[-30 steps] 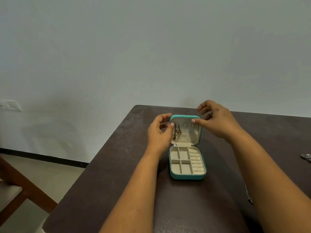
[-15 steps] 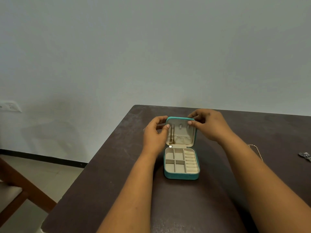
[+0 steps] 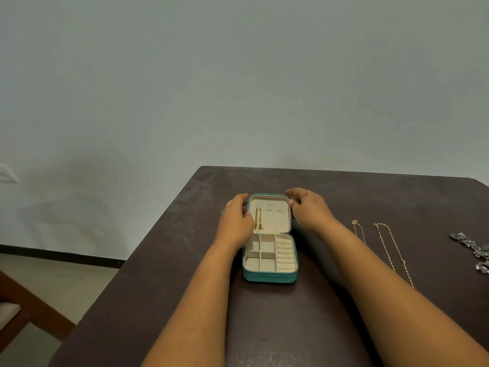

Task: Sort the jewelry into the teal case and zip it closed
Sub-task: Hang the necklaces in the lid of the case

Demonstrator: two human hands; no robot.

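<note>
Left first: wooden chair [image 3: 23, 311] corner, then the dark matte table [image 3: 164, 274], scuffed. Left hand [image 3: 235, 221] curls round the left edge of the raised lid [image 3: 270, 217], thumb at the rim. Just right of that grip a thin gold chain [image 3: 258, 221] hangs from the first of three small hooks on the beige velvety lining. Teal case [image 3: 270, 256], rounded rectangle, lies open below both hands; base has square cells and soft ring rolls. Right hand [image 3: 308, 209] grips the lid's right edge, fingers bent. Right of it, well apart, two fine chains [image 3: 391, 250] lie flat, then a silvery lumpy piece [image 3: 473, 247] at the frame edge.
</note>
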